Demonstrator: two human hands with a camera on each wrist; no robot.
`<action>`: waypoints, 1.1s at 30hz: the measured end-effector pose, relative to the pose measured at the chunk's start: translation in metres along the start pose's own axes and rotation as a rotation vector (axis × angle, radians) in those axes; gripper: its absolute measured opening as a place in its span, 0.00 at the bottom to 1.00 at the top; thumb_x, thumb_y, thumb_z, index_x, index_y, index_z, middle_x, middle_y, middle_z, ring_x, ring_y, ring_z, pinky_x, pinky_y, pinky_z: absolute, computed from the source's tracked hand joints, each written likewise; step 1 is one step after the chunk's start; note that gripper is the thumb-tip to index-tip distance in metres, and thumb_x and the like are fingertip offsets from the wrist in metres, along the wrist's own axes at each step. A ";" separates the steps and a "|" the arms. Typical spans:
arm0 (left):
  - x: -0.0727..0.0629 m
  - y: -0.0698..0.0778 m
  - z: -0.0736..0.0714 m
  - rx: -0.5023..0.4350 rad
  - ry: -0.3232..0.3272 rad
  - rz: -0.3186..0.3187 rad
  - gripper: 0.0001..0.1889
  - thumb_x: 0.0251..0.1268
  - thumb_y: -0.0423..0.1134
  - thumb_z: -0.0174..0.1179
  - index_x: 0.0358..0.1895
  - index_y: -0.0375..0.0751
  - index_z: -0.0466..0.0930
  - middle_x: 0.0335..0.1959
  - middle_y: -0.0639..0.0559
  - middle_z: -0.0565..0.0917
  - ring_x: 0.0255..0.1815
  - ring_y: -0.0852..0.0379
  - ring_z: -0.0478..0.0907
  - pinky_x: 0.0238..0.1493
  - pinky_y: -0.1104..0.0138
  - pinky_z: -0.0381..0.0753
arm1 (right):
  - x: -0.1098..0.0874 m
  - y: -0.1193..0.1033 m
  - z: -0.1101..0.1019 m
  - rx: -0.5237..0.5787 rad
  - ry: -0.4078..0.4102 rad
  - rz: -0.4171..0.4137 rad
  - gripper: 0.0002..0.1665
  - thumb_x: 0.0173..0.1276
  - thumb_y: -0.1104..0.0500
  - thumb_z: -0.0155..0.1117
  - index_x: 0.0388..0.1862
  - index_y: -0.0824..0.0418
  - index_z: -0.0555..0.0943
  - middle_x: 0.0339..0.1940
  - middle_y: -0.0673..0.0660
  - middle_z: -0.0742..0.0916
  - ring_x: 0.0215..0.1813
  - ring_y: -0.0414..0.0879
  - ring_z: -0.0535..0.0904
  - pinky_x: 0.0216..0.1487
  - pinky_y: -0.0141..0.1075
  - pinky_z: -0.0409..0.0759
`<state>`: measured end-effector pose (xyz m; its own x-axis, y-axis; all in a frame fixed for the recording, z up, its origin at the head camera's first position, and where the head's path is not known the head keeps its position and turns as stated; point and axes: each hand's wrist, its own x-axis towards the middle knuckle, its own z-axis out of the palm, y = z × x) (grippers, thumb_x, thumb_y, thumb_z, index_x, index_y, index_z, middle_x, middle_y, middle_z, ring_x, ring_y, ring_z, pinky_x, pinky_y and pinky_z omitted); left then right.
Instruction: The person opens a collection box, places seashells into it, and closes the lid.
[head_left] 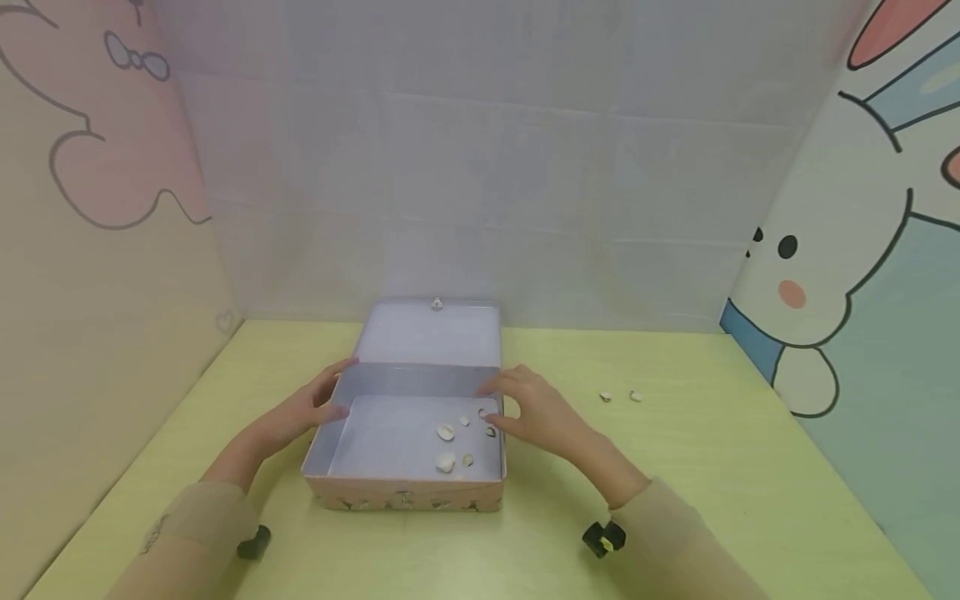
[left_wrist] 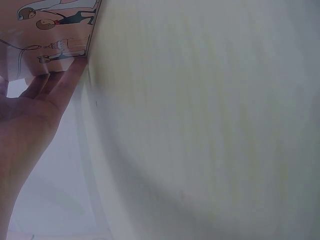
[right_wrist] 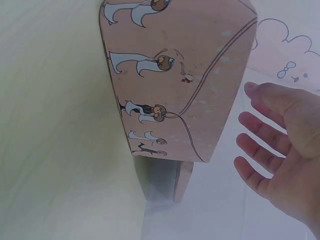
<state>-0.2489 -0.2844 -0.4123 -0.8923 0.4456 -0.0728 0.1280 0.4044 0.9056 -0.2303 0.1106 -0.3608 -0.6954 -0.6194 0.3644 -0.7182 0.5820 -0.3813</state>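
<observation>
A pink box [head_left: 405, 493] printed with small figures stands on the table, its lid [head_left: 427, 333] raised at the back. Several pale shells [head_left: 446, 432] lie in the right part of its white-lined inside. My left hand [head_left: 300, 408] holds the box's left wall, thumb over the rim; in the left wrist view, its fingers [left_wrist: 70, 82] lie against the box's printed side. Over the right wall reaches my right hand [head_left: 536, 408], its thumb and fingers apart near the shells. In the right wrist view, its loosely bent fingers [right_wrist: 260, 142] hold nothing visible.
Two small shells [head_left: 605, 397] lie on the yellow-green table [head_left: 675, 467] to the right of the box. A pale curtain-like backdrop [head_left: 480, 192] hangs behind, with cartoon-printed side panels [head_left: 885, 350] left and right.
</observation>
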 end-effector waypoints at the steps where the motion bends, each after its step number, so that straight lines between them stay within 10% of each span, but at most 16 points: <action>1: 0.000 0.000 0.000 0.000 0.000 0.001 0.37 0.68 0.38 0.53 0.74 0.63 0.44 0.76 0.39 0.46 0.74 0.34 0.43 0.65 0.36 0.49 | -0.001 0.001 -0.002 -0.002 0.006 -0.004 0.18 0.58 0.57 0.70 0.48 0.57 0.82 0.48 0.49 0.84 0.53 0.44 0.76 0.56 0.39 0.76; 33: 0.000 -0.002 -0.001 -0.001 0.000 0.015 0.37 0.68 0.37 0.53 0.74 0.62 0.44 0.75 0.38 0.47 0.74 0.34 0.45 0.65 0.37 0.51 | -0.045 0.053 -0.066 -0.066 0.126 0.062 0.21 0.55 0.63 0.72 0.49 0.61 0.81 0.46 0.56 0.85 0.51 0.52 0.77 0.51 0.47 0.77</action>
<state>-0.2493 -0.2859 -0.4133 -0.8903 0.4516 -0.0589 0.1413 0.3967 0.9070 -0.2393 0.2040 -0.3416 -0.7329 -0.5128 0.4471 -0.6711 0.6528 -0.3514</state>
